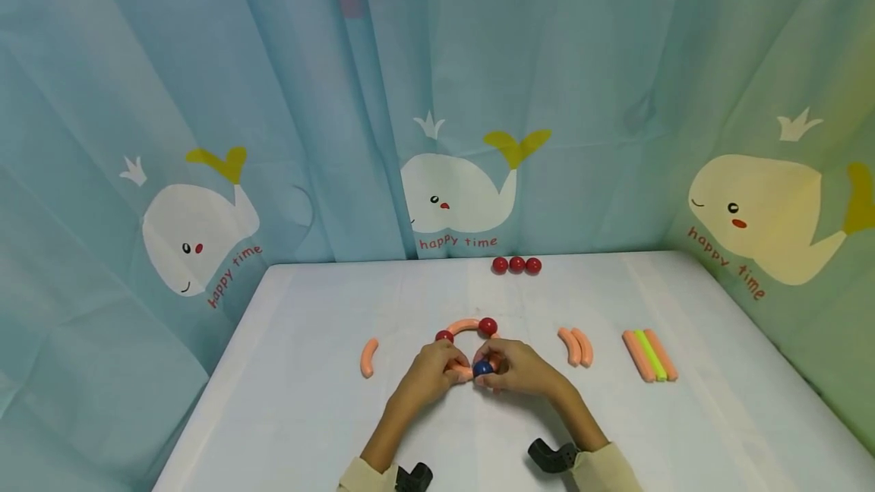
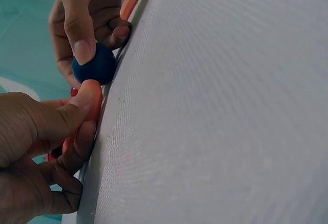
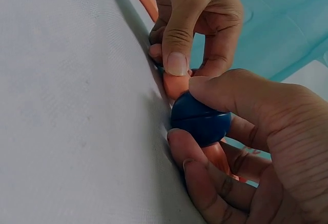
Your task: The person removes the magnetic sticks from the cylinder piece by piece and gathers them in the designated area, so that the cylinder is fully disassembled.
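Note:
My left hand (image 1: 432,372) pinches a curved orange rod (image 2: 93,98) between thumb and fingers, low over the white table. From the other side my right hand (image 1: 525,370) grips a blue ball (image 3: 201,120), thumb on top and fingertips beneath. In both wrist views the rod's end meets the ball. Behind the hands, a curved orange rod (image 1: 463,324) joins two red balls, the right one (image 1: 488,326) and the left one (image 1: 444,336), as part of a ring. Another orange rod (image 3: 217,156) runs from the blue ball, partly hidden by my right fingers.
Three red balls (image 1: 516,265) line the table's far edge. One curved orange rod (image 1: 369,357) lies to the left, two curved rods (image 1: 576,348) to the right. Farther right, a green straight rod (image 1: 650,355) lies between two orange ones. A patterned curtain (image 1: 588,97) hangs behind.

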Demonstrator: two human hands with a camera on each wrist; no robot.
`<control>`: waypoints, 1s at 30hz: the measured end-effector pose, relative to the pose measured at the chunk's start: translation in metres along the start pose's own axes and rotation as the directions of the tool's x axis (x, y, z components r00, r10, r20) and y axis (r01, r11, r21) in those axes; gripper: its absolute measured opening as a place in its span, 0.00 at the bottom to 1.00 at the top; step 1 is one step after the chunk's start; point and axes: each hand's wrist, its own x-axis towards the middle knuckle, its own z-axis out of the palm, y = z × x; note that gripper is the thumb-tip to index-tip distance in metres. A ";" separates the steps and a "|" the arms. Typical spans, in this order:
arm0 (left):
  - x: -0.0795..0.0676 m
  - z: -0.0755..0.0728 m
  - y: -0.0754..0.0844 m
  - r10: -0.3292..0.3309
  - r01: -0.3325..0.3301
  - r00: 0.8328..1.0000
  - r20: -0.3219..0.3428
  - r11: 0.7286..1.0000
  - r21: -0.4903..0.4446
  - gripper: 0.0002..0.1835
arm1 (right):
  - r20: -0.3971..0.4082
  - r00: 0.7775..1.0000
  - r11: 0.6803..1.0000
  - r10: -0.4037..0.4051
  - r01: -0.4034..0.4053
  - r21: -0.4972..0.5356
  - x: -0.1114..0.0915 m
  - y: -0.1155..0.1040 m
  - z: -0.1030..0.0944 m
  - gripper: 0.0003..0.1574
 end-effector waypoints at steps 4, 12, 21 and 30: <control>0.001 -0.002 -0.003 -0.003 0.003 1.000 0.015 1.000 -0.001 0.06 | -0.011 1.000 1.000 -0.014 0.014 -0.006 -0.002 0.001 -0.001 0.15; -0.001 -0.005 -0.006 -0.001 0.002 0.999 0.041 0.999 -0.032 0.06 | 0.008 1.000 1.000 0.001 -0.001 0.002 -0.002 0.000 -0.002 0.16; 0.000 -0.008 -0.008 0.103 -0.105 0.993 0.065 0.994 0.032 0.10 | 0.039 0.999 1.000 0.014 -0.015 0.023 -0.003 0.003 -0.003 0.18; 0.000 -0.009 -0.007 0.076 -0.078 0.997 0.030 0.993 0.089 0.11 | 0.056 0.998 0.999 0.016 -0.018 0.043 -0.003 0.004 -0.005 0.19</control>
